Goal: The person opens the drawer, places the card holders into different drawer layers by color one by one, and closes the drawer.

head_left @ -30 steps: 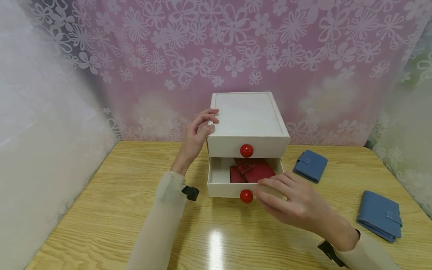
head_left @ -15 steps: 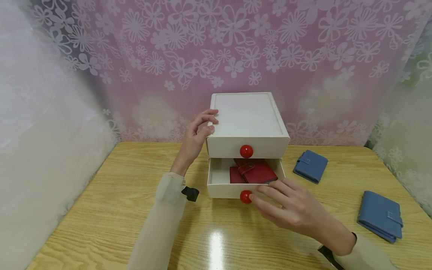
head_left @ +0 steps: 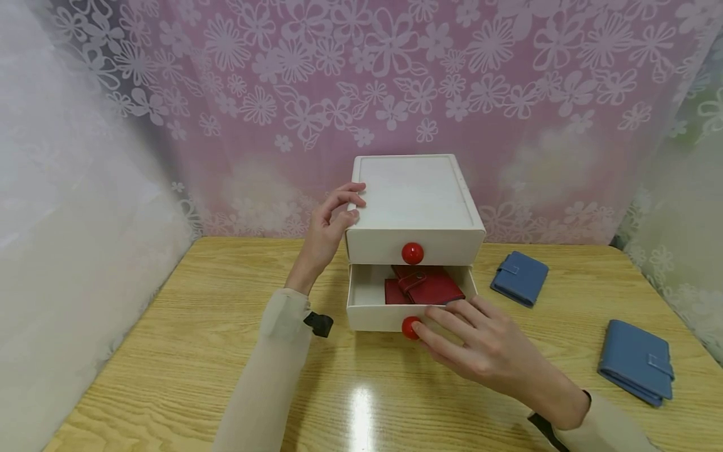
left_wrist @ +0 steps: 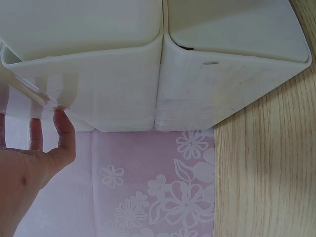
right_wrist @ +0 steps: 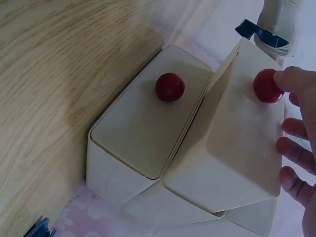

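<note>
A white drawer unit (head_left: 418,188) with red knobs stands on the table; one drawer (head_left: 375,318) below the top one is pulled out. In it lie two red wallets (head_left: 436,287), overlapping, one with a snap strap. My left hand (head_left: 326,229) rests its fingertips on the unit's upper left edge; in the left wrist view they touch its side. My right hand (head_left: 480,342) has its thumb on the red knob (right_wrist: 267,86) of the pulled-out drawer. Its other fingers lie loosely bent at the drawer front's top edge. A lower drawer (right_wrist: 143,118) near the table is shut.
Two blue wallets lie on the wooden table (head_left: 186,351) right of the unit, one beside it (head_left: 519,278) and one nearer (head_left: 636,362). A pink flowered curtain (head_left: 271,125) hangs behind, with pale sheets at both sides.
My right hand has shifted slightly left, its thumb coming from beside the knob onto it. The pulled-out drawer stays about as far out. My left hand stays put.
</note>
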Motion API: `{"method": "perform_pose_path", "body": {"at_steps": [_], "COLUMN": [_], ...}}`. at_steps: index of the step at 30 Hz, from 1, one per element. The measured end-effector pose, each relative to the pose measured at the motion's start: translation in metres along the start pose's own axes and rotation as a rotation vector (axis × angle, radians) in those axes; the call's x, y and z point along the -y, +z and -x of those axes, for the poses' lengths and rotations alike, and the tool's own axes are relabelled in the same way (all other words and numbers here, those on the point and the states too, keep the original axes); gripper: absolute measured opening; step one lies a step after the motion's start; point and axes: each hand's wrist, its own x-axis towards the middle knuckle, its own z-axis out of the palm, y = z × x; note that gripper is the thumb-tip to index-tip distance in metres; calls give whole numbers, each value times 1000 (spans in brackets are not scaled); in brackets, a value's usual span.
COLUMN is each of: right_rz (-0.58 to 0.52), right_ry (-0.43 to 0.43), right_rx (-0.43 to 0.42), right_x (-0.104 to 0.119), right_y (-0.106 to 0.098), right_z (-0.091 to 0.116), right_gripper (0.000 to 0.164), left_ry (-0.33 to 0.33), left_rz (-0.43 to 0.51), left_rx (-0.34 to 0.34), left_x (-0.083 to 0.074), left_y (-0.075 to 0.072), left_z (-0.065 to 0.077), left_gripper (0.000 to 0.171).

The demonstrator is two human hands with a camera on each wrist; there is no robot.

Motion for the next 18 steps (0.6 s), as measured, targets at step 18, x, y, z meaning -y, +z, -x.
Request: {"method": "perform_pose_path", "body": {"at_steps": [18], "right_rz": [51], "right_ry": [31], "right_rx": [132], "right_x": [4], "right_y": [-2], "right_z": [4], "right_gripper": [38], "left_ry": [0], "left_rz": [-1], "left_rx": [-1], "left_x": [0], "left_y": [1], "left_z": [0], "left_gripper": [30]}}
